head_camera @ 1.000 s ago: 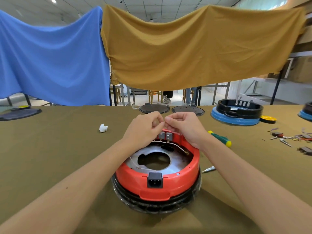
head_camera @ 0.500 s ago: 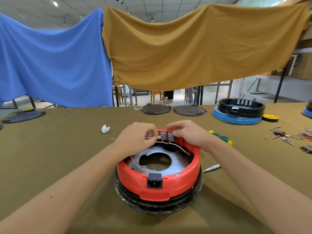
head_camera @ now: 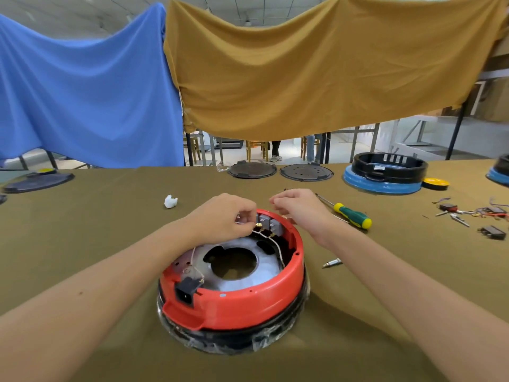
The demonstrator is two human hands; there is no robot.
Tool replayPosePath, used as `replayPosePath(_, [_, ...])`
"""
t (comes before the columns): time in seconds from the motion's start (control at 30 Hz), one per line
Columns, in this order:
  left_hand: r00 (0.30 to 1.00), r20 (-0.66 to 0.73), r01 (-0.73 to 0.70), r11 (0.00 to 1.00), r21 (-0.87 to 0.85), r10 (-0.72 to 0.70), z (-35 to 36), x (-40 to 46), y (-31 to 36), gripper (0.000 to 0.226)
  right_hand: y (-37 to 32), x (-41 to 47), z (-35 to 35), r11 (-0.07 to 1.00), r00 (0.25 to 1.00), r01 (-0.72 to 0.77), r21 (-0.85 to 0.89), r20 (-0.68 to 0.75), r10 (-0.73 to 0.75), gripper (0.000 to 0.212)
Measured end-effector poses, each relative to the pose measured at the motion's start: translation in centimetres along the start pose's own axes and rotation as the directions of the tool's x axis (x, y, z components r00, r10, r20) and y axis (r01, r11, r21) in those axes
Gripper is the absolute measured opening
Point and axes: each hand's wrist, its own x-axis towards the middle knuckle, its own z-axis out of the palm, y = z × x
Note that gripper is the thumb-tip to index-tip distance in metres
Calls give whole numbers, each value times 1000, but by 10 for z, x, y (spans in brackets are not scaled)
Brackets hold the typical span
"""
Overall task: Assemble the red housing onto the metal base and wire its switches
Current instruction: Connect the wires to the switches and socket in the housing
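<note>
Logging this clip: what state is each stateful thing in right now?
red housing: seated on the base, top open
switches: mounted in the far wall
wire terminal: pinched by left hand, at a switch
right hand: fingers curled, beyond the rim
green screwdriver: lying unused

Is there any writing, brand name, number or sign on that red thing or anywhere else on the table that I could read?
None can be read.
Red housing: no print shows.
Black and blue unit: a pale patch on its inner wall, too blurred to read.
Screwdriver: no visible marking.
</note>
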Motion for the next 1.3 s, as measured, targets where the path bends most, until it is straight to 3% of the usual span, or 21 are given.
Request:
replayPosePath(0.07, [999,-5,34,999,-29,-35,3,0,5,9,2,2,1,999,995,25,23,95,-27,27])
replayPosePath(0.2, [994,-4,107,993,-47,-108,9,0,13,14,12,-3,11,961,969,-86,262,245,20,34])
replayPosePath(0.3, [993,-3,118,992,-45,-119,8,2,17,23,12,-8,16,961,980,-78,264,198,25,36])
replayPosePath(0.47, [998,19,61,995,-74,-59,10,-1,23,10,10,-19,25,955,993,-75,286,105,46,35])
replayPosePath(0.67, [997,-78,-3,970,-245,-17,8,-18,23,12,10,-23,25,950,995,-61,307,97,33,34])
replayPosePath(0.8, [988,-151,-10,967,-254,-29,-3,-22,18,10,9,-24,17,969,984,171,177,12,-176,20])
replayPosePath(0.9, [980,-188,11,968,-253,-60,-7,-23,12,10,10,-26,13,945,945,324,49,38,-326,8])
replayPosePath(1.13, [983,-173,13,960,-280,-64,-3,-24,9,11,4,-28,12,900,898,435,4,69,-435,10])
replayPosePath(1.3, [981,-193,-13,970,-244,-36,-3,-25,11,10,5,-28,10,912,910,409,13,62,-409,11])
